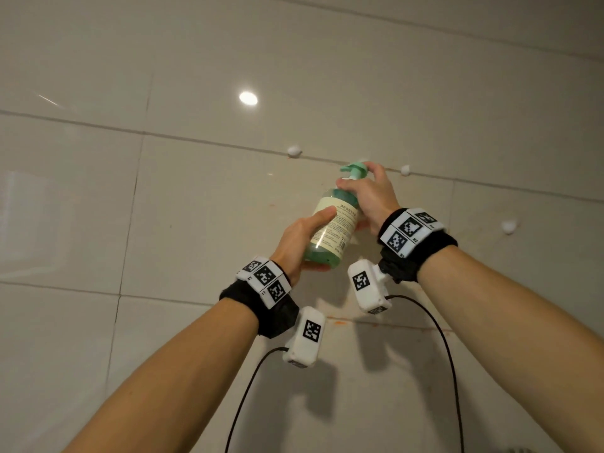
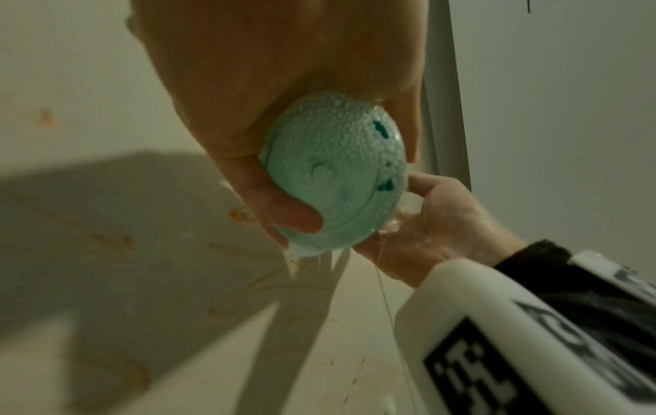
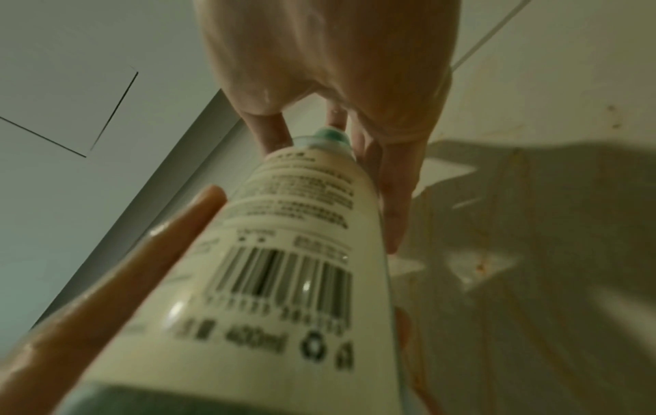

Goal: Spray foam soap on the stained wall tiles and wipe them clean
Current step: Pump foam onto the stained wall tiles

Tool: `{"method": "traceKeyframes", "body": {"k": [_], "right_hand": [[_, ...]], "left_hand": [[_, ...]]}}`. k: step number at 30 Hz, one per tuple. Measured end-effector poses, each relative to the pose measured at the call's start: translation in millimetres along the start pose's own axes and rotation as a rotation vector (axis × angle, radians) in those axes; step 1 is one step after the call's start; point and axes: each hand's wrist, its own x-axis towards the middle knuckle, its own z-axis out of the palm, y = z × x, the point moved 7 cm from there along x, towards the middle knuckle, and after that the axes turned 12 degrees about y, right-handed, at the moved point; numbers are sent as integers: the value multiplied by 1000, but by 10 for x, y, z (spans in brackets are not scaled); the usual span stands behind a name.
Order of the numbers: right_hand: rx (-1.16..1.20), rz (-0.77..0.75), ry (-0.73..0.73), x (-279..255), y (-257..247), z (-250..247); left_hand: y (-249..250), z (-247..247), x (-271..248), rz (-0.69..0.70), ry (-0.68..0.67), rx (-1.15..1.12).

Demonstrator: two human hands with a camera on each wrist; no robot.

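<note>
**Nozzle aimed at the grout line**

The left hand [image 1: 299, 240] gripped the bottle [image 1: 330, 223] base; the right hand [image 1: 369, 197] wrapped its neck, finger on the pump [image 1: 354, 170]. The bottle tilted up toward the tiles [image 1: 196, 191], nozzle nearly touching, foam [image 1: 293, 151] dabs alongside.

The head view looks forward and slightly up at the tiled wall [image 1: 327, 93] from arm's reach, taking in both forearms. The left wrist view sits close under the bottle [image 2: 333, 179], facing up along its base toward the wall, with the right hand [image 2: 436, 224] in its frame. The right wrist view looks up along the same bottle's label side from very near; all three share bottle and wall
</note>
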Motion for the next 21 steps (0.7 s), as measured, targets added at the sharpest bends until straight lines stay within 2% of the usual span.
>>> {"method": "traceKeyframes", "body": {"k": [6, 13, 21], "right_hand": [[-29, 3, 63, -20, 198, -179], [-39, 43, 114, -6, 294, -260], [-27, 69, 144, 34, 361, -341]], "left_hand": [[-161, 108, -74, -31, 11, 28], [-240, 133, -61, -95, 110, -2], [-293, 177, -54, -156, 71, -32]]}}
